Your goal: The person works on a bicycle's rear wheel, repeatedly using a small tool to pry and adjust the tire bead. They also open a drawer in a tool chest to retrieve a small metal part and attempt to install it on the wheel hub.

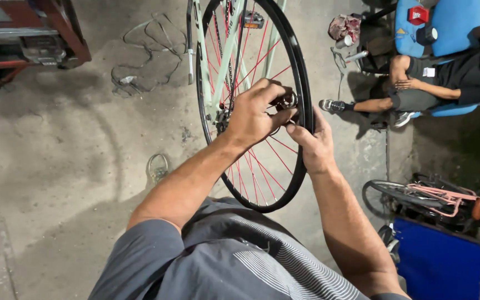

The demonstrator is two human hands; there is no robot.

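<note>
Standing upright in the middle of the view, over the concrete floor [56,166]: a bicycle wheel [301,83] with black rim and red spokes [262,172], sitting in a pale green frame [226,50].

Closing around a small silvery metal part [288,101] at the wheel's centre: left hand [254,114], fingers curled over from above, thumb reaching toward the right hand. Cannot tell whether gripping the part firmly or just covering it.

Pressing against the inner side of the rim, just right of the hub: right hand [313,141], thumb and forefinger pinched together close to the same metal part, remaining fingers lying along the black rim. Touching or nearly touching the left thumb at the fingertips.

Showing low in the view: both bare forearms and a grey shirt [234,261] with pale stripes.

Lying on the floor to the left of the wheel: a tangle of thin cable [140,55], and a small loop of wire [157,165] nearer the wheel.

Resting in the top left corner: a rusty red metal stand [56,33].

Sitting well apart at upper right: another person [434,83] in dark clothes on a blue chair [456,22], legs stretched toward the wheel.

Leaning at lower right: a pink bicycle [434,195] beside a blue panel [437,261].
</note>
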